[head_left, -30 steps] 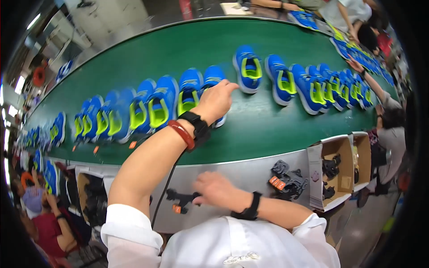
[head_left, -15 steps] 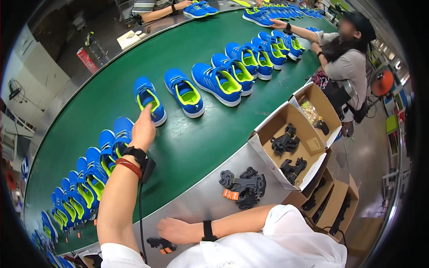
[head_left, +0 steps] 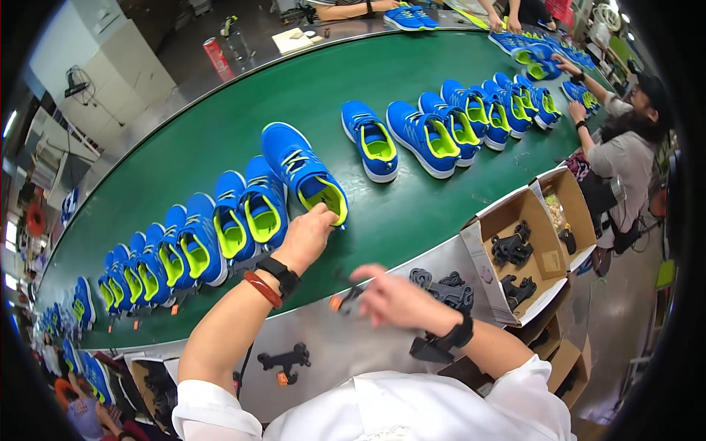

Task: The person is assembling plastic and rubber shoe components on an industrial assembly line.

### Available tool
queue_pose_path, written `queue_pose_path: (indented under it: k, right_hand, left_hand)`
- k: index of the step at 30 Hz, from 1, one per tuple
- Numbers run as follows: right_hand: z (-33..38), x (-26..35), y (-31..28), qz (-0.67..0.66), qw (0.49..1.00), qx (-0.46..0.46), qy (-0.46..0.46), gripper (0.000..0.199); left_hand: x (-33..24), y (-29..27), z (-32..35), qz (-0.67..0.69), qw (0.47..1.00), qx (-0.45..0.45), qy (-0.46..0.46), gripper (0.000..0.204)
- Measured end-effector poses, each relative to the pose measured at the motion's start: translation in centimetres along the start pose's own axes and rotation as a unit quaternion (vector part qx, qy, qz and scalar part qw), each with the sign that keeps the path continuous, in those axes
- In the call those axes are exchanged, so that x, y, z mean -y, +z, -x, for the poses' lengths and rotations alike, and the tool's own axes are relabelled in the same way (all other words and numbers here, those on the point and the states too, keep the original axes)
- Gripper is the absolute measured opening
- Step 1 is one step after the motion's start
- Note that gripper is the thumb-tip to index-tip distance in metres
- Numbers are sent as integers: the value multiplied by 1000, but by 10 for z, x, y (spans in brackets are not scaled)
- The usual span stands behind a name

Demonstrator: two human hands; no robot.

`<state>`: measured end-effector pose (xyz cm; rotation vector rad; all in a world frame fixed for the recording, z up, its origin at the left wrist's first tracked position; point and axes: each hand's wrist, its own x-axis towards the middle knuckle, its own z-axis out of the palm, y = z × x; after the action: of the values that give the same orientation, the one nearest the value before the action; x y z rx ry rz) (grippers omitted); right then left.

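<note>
The left hand (head_left: 305, 241) now pinches a shoe (head_left: 288, 156) heel-first, seemingly secured, toward the surface's (head_left: 419, 213) near edge; the right hand's (head_left: 403, 298) blurred grip I can't tell.

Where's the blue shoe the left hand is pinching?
In the head view, the blue shoe is just left of the middle, held at the back by the left hand. A row of shoes on the green table is close on its left.
</note>
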<state>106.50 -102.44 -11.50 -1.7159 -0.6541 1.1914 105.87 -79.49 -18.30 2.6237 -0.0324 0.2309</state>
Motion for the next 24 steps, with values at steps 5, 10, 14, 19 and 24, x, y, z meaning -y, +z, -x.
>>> queue_pose_path:
  k: [5, 10, 14, 19, 24]
  right_hand:
    - [-15, -10, -14, -57, 988, -139, -18, 46]
    - [-35, -19, -3, -115, 983, -145, -7, 45]
    - [-44, -30, 5, -131, 982, -139, -9, 45]
    - [-49, -33, 7, -158, 974, -160, -8, 44]
    - [-52, -22, 3, -108, 990, -83, 42, 43]
  left_hand:
    - [-7, 0, 16, 21, 1000, -12, -2, 12]
    - [-4, 5, 23, 20, 999, -31, -3, 12]
    - [-1, 8, 25, 25, 999, -44, -1, 12]
    - [2, 7, 25, 41, 997, -60, -4, 11]
    - [6, 6, 23, 4, 999, -53, -14, 10]
